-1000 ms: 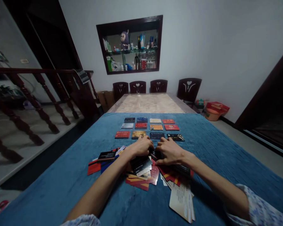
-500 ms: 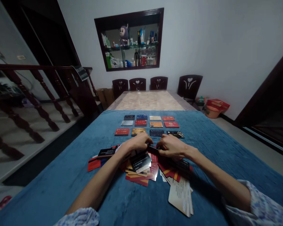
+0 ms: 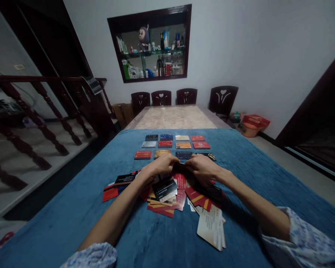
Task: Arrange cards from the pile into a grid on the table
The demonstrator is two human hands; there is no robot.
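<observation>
Between my two hands is a dark card (image 3: 182, 164), of which only a thin edge shows. My left hand (image 3: 164, 163) pinches its left end, and my right hand (image 3: 202, 167) grips the right end with curled fingers. Just beyond the fingertips lies a navy card stack (image 3: 183, 155), with a gold card stack (image 3: 162, 153) to its left and a black patterned card (image 3: 208, 156) to its right, partly covered. Below my hands spreads a loose pile holding a black card (image 3: 165, 190), red-and-yellow cards (image 3: 199, 199) and cream cards (image 3: 209, 227).
Neat rows of cards, including a red stack (image 3: 143, 155) and an orange one (image 3: 183, 145), lie farther back on the blue cloth (image 3: 100, 234). More loose cards, among them an orange-red one (image 3: 110, 193), lie left of my left forearm. Chairs (image 3: 224, 99) stand beyond the table.
Both hands have moved slightly forward with the dark card, closer to the navy stack. The card now shows as a thinner edge. The view has shifted a little.
</observation>
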